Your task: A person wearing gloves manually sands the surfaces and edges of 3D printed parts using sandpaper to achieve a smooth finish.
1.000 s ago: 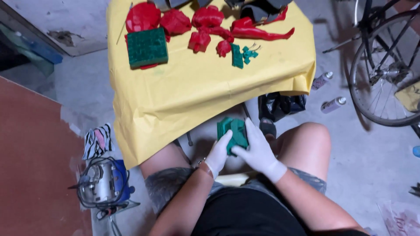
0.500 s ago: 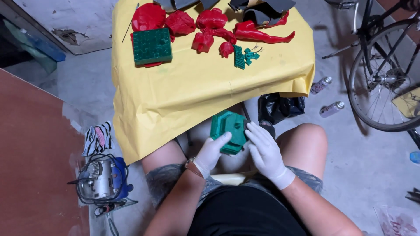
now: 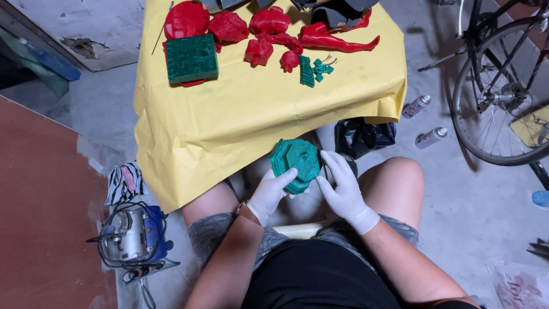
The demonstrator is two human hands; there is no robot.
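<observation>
Over the lap, left hand (image 3: 273, 193) and right hand (image 3: 341, 187) both grip a green hexagonal part (image 3: 296, 163); red pieces (image 3: 251, 28) sit untouched on the yellow-covered table (image 3: 257, 109).

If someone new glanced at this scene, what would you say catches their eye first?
Probably the bright yellow cloth over the table, with a cluster of red parts and a green block at its far edge. Next, in front of it, the left hand and right hand, both in white gloves, hold a green octagonal piece above the knees. A bicycle wheel stands on the right.
</observation>
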